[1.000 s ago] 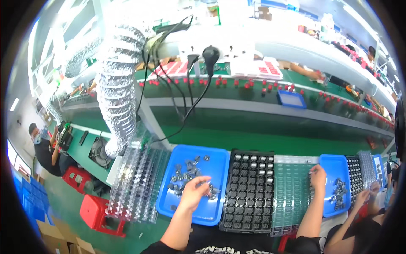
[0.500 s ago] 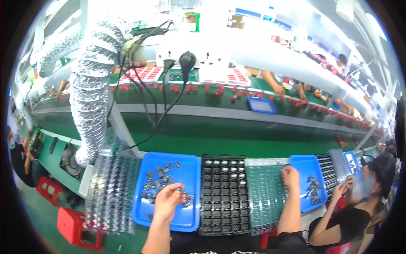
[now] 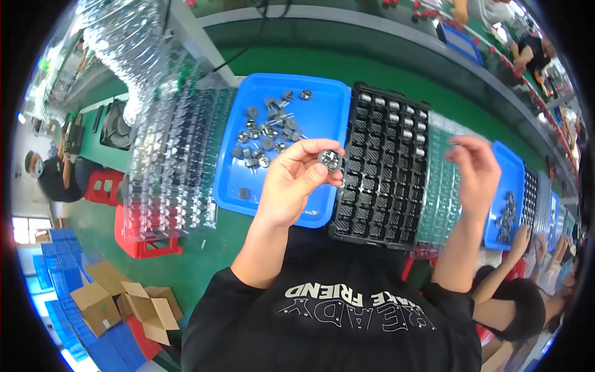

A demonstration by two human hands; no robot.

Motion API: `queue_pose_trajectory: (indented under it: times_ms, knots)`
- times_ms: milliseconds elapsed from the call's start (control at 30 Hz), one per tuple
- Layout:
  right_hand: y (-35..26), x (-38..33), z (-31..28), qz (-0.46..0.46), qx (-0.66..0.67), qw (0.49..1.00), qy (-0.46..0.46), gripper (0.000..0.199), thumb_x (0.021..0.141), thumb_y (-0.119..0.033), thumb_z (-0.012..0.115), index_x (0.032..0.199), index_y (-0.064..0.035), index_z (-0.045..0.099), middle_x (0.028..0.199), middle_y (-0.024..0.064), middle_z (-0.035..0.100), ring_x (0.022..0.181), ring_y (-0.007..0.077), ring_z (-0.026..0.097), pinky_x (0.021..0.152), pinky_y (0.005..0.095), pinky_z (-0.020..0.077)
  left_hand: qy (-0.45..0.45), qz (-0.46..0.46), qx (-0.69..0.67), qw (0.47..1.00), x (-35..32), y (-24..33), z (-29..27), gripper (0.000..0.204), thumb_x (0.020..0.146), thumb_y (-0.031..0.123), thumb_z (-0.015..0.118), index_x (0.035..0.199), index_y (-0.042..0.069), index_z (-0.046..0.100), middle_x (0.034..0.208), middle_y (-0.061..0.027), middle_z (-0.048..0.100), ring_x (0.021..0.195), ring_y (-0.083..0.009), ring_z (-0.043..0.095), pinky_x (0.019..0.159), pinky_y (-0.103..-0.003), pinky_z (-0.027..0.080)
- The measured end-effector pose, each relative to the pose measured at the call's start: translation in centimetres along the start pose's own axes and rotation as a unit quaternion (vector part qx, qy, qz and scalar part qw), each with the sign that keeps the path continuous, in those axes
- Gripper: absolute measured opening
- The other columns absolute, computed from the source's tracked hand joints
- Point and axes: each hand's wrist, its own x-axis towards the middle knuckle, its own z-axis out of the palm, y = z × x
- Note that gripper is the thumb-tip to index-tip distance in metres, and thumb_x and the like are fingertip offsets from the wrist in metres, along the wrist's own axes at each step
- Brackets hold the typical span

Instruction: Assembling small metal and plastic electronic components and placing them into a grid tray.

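Observation:
My left hand (image 3: 291, 183) pinches a small round part (image 3: 330, 160) between thumb and fingers, its shiny metallic face turned up. That hand is above the right edge of a blue tray (image 3: 273, 84), where several loose grey round parts with thin metal pins (image 3: 271, 127) lie scattered. Right of it lies a black tray with many pockets (image 3: 387, 167); a few far pockets hold silvery parts (image 3: 393, 118). My right hand (image 3: 476, 173) is raised above a clear plastic pocket tray (image 3: 439, 180), its fingers curled with the tips close together. Whatever they may hold is too small to make out.
Stacked clear pocket trays (image 3: 180, 155) stand at left, beside a foil duct (image 3: 124, 49). A red stool (image 3: 139, 239) and open cardboard boxes (image 3: 149, 307) are at lower left. Farther right, a co-worker's arm (image 3: 511, 254) reaches near another blue tray (image 3: 505, 170) of parts.
The view has tipped down and turned, bringing my shirt and the boxes into sight. My left hand has moved toward the tray's right edge, and the round part's face now shows clearly.

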Motion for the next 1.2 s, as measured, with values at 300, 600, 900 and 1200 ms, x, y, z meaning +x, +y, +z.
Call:
queue_pose_trajectory:
  times_ms: [300,600,900,1200]
  knots:
    - [-6.2,-4.6,10.1,-0.164,-0.018,0.985,-0.057,0.025,0.079,0.005,0.079,0.102,0.0004,0.076,0.094,0.0122,0.071,0.082,0.0193,0.070,0.067,0.0280,0.0584,-0.061,0.015,-0.004,0.998,-0.8,-0.9,2.9,0.038,0.097,0.011,0.070,0.128,-0.006,0.058,0.116,-0.0130,0.069,0.099,-0.0174,0.068,0.088,-0.032,0.059]
    - [-6.1,-5.7,10.4,-0.220,-0.102,0.969,-0.054,0.025,0.078,0.003,0.081,0.102,-0.0021,0.077,0.090,0.0106,0.069,0.079,0.0203,0.068,0.064,0.0292,0.0590,-0.032,0.018,0.008,0.999,-1.7,-0.7,3.5,0.042,0.093,0.017,0.076,0.124,-0.007,0.061,0.117,-0.0123,0.068,0.106,-0.0174,0.066,0.093,-0.030,0.053]
    - [-6.0,-5.8,10.1,-0.243,-0.163,0.952,-0.087,0.026,0.077,0.006,0.080,0.101,0.0004,0.075,0.092,0.0114,0.071,0.082,0.0213,0.071,0.067,0.0301,0.0607,-0.058,0.008,0.021,0.998,-1.7,-1.7,1.9,0.033,0.094,0.001,0.070,0.124,-0.006,0.060,0.119,-0.0119,0.066,0.108,-0.0188,0.066,0.092,-0.032,0.057]
    - [2.0,1.3,8.9,-0.004,-0.204,0.977,-0.060,0.007,0.085,-0.007,0.073,0.089,-0.0021,0.070,0.083,0.0098,0.067,0.076,0.0200,0.068,0.071,0.0327,0.0546,0.019,0.033,0.610,0.792,1.2,-1.4,1.6,0.048,0.081,0.001,0.077,0.127,0.002,0.062,0.116,-0.0156,0.066,0.101,-0.0317,0.068,0.088,-0.040,0.056]
